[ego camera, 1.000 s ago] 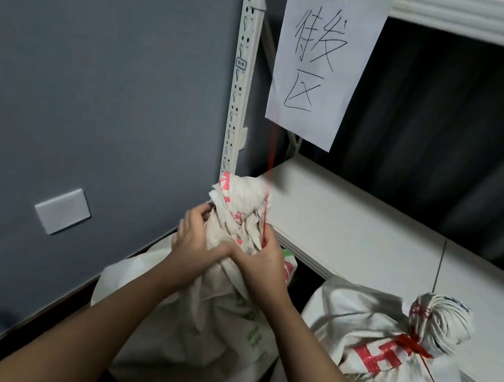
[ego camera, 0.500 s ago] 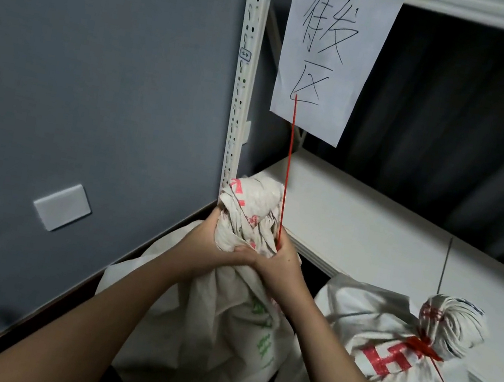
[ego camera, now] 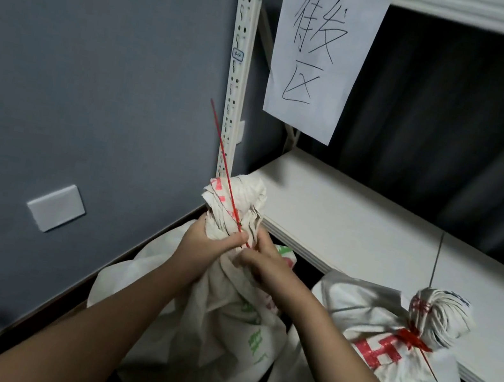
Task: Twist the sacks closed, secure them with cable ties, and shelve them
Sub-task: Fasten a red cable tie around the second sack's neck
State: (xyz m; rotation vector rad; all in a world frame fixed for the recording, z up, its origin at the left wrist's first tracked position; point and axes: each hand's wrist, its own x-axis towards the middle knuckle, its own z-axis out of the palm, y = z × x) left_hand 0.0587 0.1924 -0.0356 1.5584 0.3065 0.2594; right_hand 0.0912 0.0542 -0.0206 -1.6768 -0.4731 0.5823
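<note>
A white woven sack (ego camera: 207,324) with green and red print stands on the floor in front of me, its neck twisted into a bunch (ego camera: 234,204). My left hand (ego camera: 202,253) grips the neck from the left. My right hand (ego camera: 261,266) is closed at the neck on the base of a thin red cable tie (ego camera: 224,166), whose tail sticks up and to the left. A second white sack (ego camera: 381,365) stands to the right, its neck bound with another red cable tie (ego camera: 413,340).
A white shelf board (ego camera: 371,232) runs behind the sacks, with a perforated upright post (ego camera: 241,54) at its left end. A paper sign (ego camera: 322,51) hangs from the upper shelf. A grey wall with blank plates (ego camera: 56,206) is at the left.
The red cable tie's tail has swung from pointing straight up to leaning up-left. My hands stay clamped at the sack neck, and the view has shifted slightly.
</note>
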